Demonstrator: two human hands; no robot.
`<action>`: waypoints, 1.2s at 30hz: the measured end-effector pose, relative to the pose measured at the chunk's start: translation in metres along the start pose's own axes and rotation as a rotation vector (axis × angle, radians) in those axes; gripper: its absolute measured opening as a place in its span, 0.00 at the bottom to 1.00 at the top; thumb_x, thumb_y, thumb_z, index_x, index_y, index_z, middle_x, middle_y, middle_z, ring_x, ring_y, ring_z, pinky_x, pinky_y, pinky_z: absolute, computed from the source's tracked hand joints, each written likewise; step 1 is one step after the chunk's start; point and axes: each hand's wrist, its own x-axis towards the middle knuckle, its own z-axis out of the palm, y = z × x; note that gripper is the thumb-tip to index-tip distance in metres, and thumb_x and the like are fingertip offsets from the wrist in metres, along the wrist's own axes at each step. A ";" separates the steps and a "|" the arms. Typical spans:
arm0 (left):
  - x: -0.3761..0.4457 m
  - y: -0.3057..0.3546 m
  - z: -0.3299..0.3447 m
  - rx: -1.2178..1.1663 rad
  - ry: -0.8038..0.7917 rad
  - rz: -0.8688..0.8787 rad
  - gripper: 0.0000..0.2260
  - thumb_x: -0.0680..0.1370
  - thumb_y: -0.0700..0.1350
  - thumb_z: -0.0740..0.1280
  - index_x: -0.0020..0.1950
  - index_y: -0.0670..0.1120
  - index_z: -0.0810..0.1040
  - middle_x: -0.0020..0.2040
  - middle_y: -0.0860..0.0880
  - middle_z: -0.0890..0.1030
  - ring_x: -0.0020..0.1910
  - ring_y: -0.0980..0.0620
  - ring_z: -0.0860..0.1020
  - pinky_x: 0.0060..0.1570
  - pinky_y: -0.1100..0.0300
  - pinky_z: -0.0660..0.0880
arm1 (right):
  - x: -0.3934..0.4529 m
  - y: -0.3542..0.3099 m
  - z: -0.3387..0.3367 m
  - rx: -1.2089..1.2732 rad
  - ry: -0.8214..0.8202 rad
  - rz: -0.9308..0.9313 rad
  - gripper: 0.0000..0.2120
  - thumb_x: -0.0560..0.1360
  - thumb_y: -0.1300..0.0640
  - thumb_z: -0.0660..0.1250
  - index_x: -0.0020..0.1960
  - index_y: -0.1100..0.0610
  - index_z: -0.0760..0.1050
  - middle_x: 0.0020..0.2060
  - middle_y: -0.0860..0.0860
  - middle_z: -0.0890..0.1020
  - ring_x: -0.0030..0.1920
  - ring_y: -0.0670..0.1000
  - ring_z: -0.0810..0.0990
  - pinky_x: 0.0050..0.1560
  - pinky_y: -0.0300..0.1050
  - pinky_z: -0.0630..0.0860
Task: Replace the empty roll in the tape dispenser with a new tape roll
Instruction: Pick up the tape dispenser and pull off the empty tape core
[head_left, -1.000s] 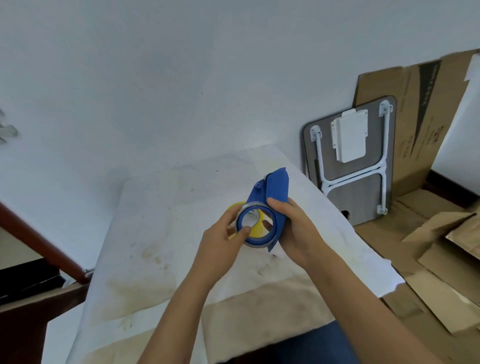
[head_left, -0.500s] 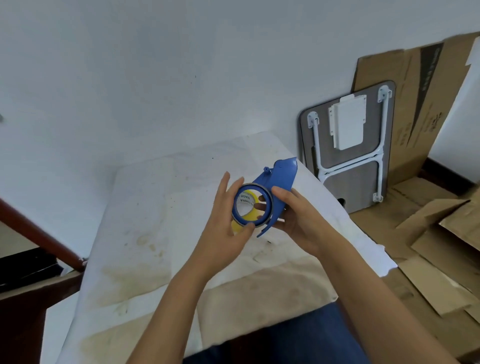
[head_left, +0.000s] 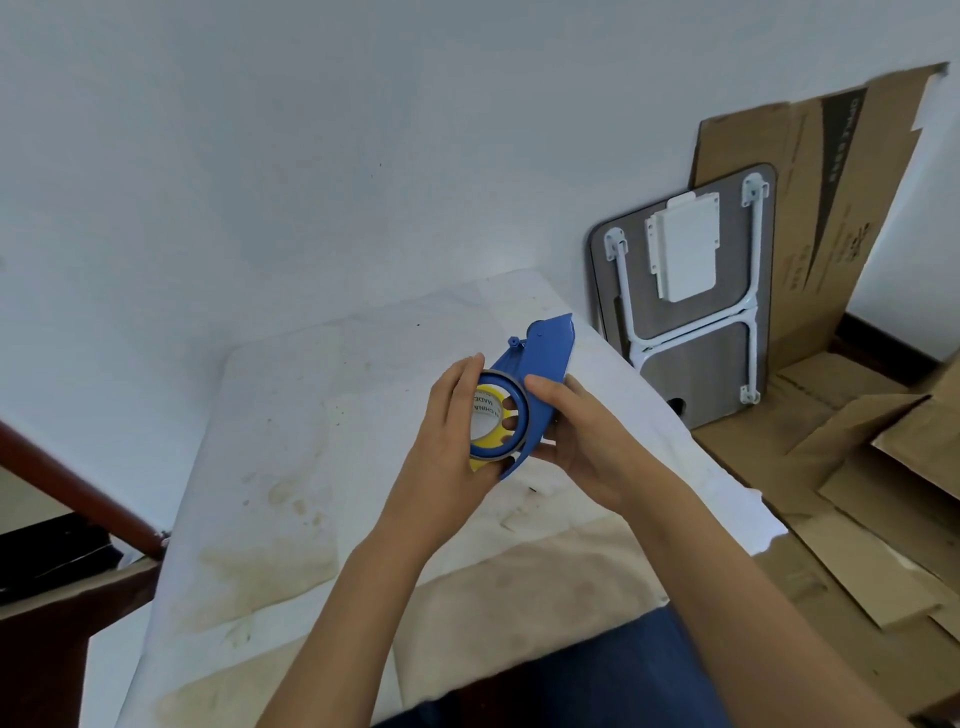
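Above the stained white table (head_left: 291, 467), the left hand (head_left: 447, 457) cups the tape roll (head_left: 491, 415) seated in the blue tape dispenser (head_left: 540, 374), whose body the right hand (head_left: 582, 441) grips, fingers curled around it.

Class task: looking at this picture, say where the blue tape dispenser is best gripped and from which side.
Grip the blue tape dispenser by its flat tapered body, from the right, as the right hand does. That leaves its round hub, facing left, free for the left hand on the roll.
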 end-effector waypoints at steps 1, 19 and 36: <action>0.000 -0.001 0.000 0.000 0.001 0.000 0.42 0.73 0.36 0.76 0.81 0.47 0.56 0.78 0.49 0.59 0.73 0.58 0.64 0.59 0.83 0.64 | 0.000 0.000 0.000 -0.009 0.001 0.001 0.22 0.76 0.49 0.68 0.67 0.55 0.71 0.59 0.57 0.82 0.56 0.57 0.81 0.62 0.60 0.77; 0.006 -0.014 -0.023 0.001 -0.154 -0.068 0.44 0.73 0.39 0.75 0.81 0.55 0.53 0.73 0.53 0.60 0.63 0.63 0.67 0.53 0.84 0.66 | 0.000 -0.008 -0.002 -0.102 0.075 0.018 0.19 0.74 0.50 0.71 0.62 0.53 0.72 0.58 0.60 0.82 0.59 0.65 0.80 0.60 0.59 0.79; -0.003 -0.016 -0.024 -0.503 0.125 -0.296 0.39 0.71 0.51 0.78 0.75 0.64 0.60 0.67 0.72 0.68 0.66 0.69 0.72 0.58 0.70 0.74 | 0.002 0.001 0.006 0.038 0.285 -0.057 0.25 0.73 0.54 0.73 0.67 0.53 0.69 0.56 0.55 0.82 0.48 0.53 0.84 0.40 0.46 0.82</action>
